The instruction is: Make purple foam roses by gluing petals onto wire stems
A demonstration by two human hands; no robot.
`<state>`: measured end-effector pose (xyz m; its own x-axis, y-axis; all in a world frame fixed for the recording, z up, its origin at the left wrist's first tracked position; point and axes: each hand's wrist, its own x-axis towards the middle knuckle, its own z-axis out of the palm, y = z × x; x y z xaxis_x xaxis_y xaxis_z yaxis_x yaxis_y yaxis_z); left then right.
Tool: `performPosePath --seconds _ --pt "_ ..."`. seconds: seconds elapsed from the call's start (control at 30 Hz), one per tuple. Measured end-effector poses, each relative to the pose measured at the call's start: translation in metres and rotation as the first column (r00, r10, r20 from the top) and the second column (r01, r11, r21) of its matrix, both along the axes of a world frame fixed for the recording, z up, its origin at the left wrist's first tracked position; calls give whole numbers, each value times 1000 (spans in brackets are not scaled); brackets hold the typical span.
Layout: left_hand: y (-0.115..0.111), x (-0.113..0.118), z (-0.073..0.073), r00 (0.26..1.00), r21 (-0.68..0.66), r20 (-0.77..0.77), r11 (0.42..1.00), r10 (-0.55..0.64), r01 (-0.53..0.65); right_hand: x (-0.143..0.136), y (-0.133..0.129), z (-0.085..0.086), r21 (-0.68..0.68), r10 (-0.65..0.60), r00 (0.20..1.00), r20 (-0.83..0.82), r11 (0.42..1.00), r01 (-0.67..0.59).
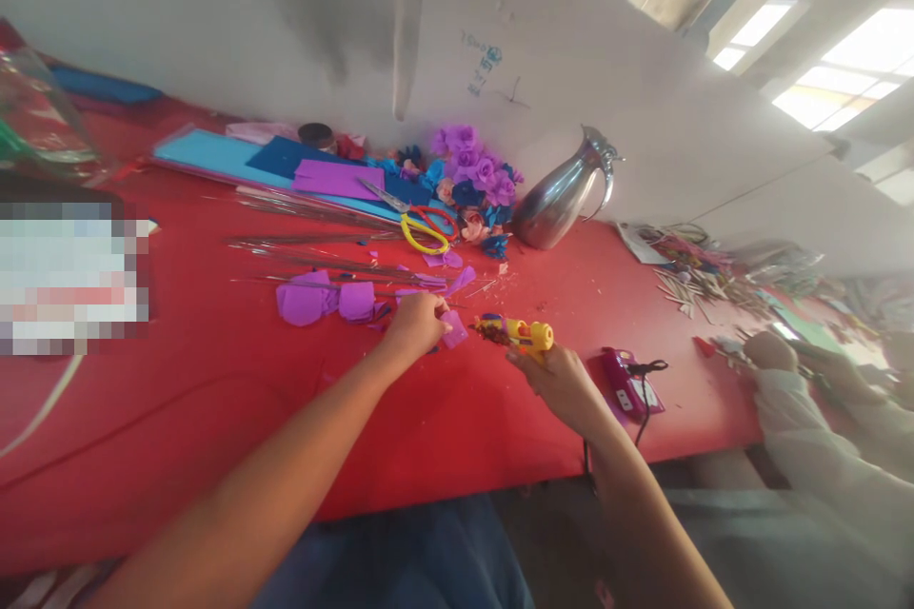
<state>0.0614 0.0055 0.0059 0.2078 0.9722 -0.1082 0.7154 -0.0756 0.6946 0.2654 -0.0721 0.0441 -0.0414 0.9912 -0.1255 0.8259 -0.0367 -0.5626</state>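
My left hand (pixel 418 328) pinches a small purple foam petal (pixel 454 330) above the red table. In my right hand (pixel 561 385) is a yellow glue gun (pixel 532 335), its nozzle pointing left toward the petal, a short gap apart. Just left of my left hand lie stacks of cut purple petals (pixel 304 298). Thin wires (pixel 307 252) stretch across the table behind them. Scissors (pixel 421 226) with yellow and red handles rest among purple and blue sheets (pixel 339 179). Whether a wire is also in my left fingers, I cannot make out.
Finished purple flowers (pixel 475 162) and a steel jug (pixel 564 195) stand along the wall. Right of my right hand sits a purple box with a black cord (pixel 632 385). Another person's sleeve (pixel 800 409) is at the right, near dried stems (pixel 685 290). A glass container (pixel 49 114) stands far left.
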Motion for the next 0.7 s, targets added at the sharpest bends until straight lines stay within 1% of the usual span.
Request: performPosePath --seconds 0.13,0.23,0.33,0.47,0.7 --pt "-1 0 3 1000 -28 -11 1000 6 -6 -4 -1 -4 -30 54 999 -9 998 -54" --pt "-1 0 2 1000 -15 2 1000 9 -9 -5 -2 -6 -19 42 999 -5 999 -43" --pt "0 0 0 1000 4 7 1000 10 -10 -4 -2 -4 -23 53 999 -2 998 -53" --pt "0 1 -1 1000 -15 -3 1000 12 -12 -5 -4 -1 -37 69 998 -2 997 -69" --pt "0 1 1 1000 -15 -7 1000 11 -11 -10 -6 -3 -15 113 994 4 993 -113"
